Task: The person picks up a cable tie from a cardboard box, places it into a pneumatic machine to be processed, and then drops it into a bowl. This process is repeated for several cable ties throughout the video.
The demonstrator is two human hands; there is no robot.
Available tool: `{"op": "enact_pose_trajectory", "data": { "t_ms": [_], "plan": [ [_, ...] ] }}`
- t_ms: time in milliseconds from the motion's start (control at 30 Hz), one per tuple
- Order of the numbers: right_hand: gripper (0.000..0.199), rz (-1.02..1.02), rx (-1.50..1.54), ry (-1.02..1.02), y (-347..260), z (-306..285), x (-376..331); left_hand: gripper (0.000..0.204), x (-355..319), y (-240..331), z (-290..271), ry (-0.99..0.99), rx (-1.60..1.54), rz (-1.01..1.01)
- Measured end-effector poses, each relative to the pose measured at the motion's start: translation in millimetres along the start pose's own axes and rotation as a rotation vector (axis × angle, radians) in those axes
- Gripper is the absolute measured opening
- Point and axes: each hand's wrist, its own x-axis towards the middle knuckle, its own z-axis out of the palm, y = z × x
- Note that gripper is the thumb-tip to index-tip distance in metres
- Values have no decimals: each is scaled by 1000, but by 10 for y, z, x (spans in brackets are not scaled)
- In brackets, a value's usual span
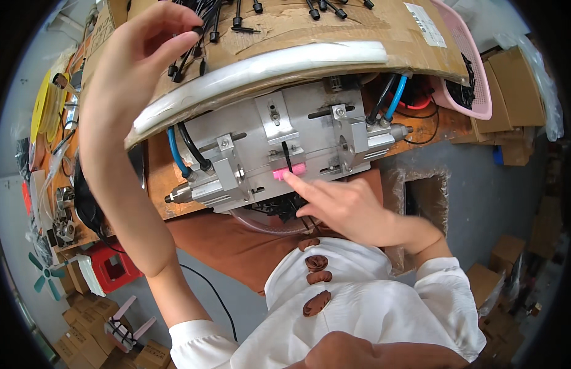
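My left hand [155, 40] reaches over the cardboard at the upper left. Its thumb and index finger are closed on a thin black plastic rod with a capped end [197, 29], beside a pile of similar rods [215, 24]. At the middle of the metal fixture [310, 132] a pink block [289, 171] sits with another black rod [287, 157] standing across it. The stretched index finger of my right hand [347, 206] touches the front of the block or the rod's lower end; which one I cannot tell. Its other fingers curl loosely, apart from the thumb, with nothing seen in them.
Pneumatic cylinders with blue and black hoses [396, 98] flank the fixture. A white padded roll [267, 61] edges the cardboard [334, 37] behind it. Below the fixture's front edge is a clear basin [261, 222] of black parts. A pink basket [481, 86] stands at right.
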Motion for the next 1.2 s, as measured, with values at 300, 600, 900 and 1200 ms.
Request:
{"op": "enact_pose_trajectory", "data": {
  "t_ms": [300,600,900,1200],
  "plan": [
    [11,-109,-471,173,954,-736,2029,64,-1081,523,1012,390,294,34],
    [27,103,676,209,685,-1353,1801,70,-1747,428,2064,97,473,-44],
    [16,129,731,395,295,-1082,647,70,-1685,434,1980,45,639,-60],
    [58,12,-25,216,12,349,-336,22,-180,-31,575,376,618,200]
  ]
}}
